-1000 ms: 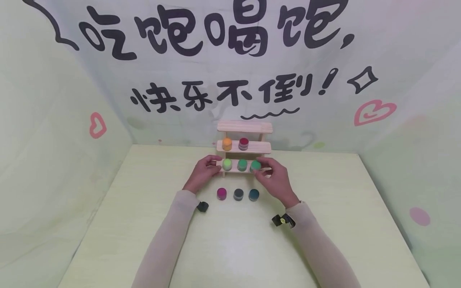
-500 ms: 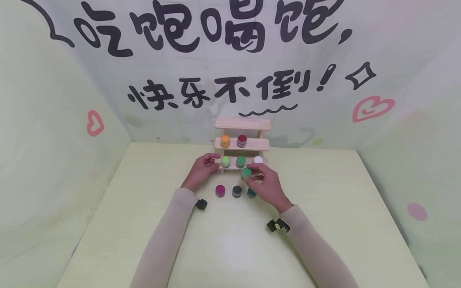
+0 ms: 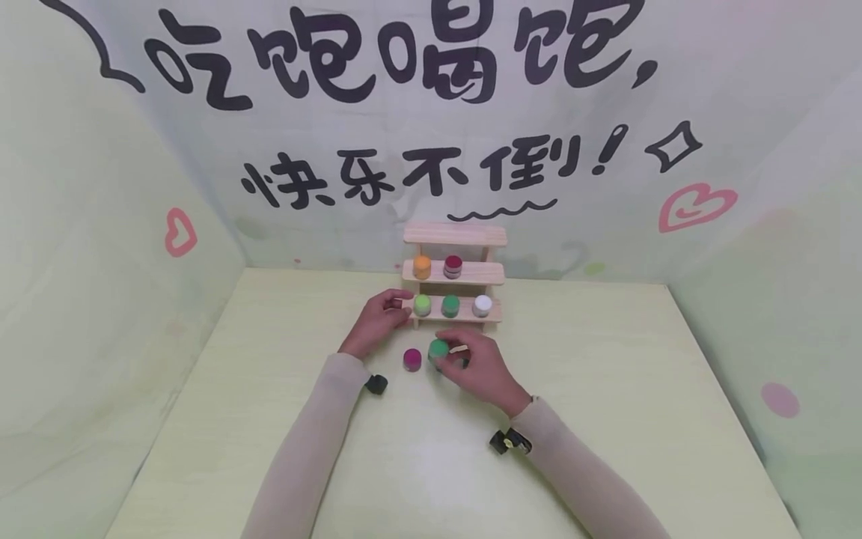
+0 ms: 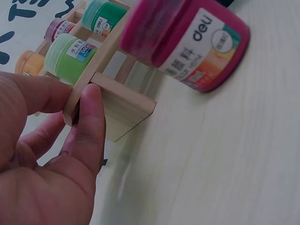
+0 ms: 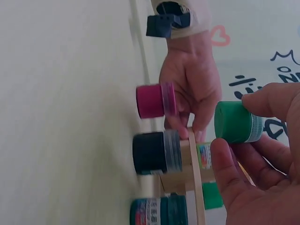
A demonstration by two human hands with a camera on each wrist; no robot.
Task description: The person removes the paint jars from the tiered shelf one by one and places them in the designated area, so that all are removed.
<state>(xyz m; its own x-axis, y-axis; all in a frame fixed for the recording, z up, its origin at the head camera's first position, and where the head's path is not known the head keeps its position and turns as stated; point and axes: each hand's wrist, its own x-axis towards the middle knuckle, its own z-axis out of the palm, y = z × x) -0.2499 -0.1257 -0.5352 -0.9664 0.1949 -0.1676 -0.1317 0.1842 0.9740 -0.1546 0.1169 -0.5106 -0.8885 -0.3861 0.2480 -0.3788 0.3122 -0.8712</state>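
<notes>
My right hand (image 3: pixel 486 372) pinches a green paint jar (image 3: pixel 438 349) between thumb and fingers, held above the table in front of a small wooden tiered rack (image 3: pixel 453 235). At the rack's left side, my left hand (image 3: pixel 373 322) grips the end of the lowest board, as the left wrist view shows. That board carries a lime-green jar (image 3: pixel 422 305), a second green jar (image 3: pixel 450 305) and a white jar (image 3: pixel 482 305). On the table stand a magenta jar (image 3: pixel 412 359), a dark jar (image 5: pixel 152 152) and a teal jar (image 5: pixel 159 211); my right hand mostly hides the last two in the head view.
The middle board holds an orange jar (image 3: pixel 421 267) and a dark red jar (image 3: pixel 453 266). Behind the rack hangs a pale cloth backdrop (image 3: pixel 323 239) with large dark lettering. The light table (image 3: pixel 431 464) stretches out on both sides.
My right hand has carried the green jar from the lowest board's right end leftward and toward me, uncovering the white jar. The left hand keeps its hold on the rack.
</notes>
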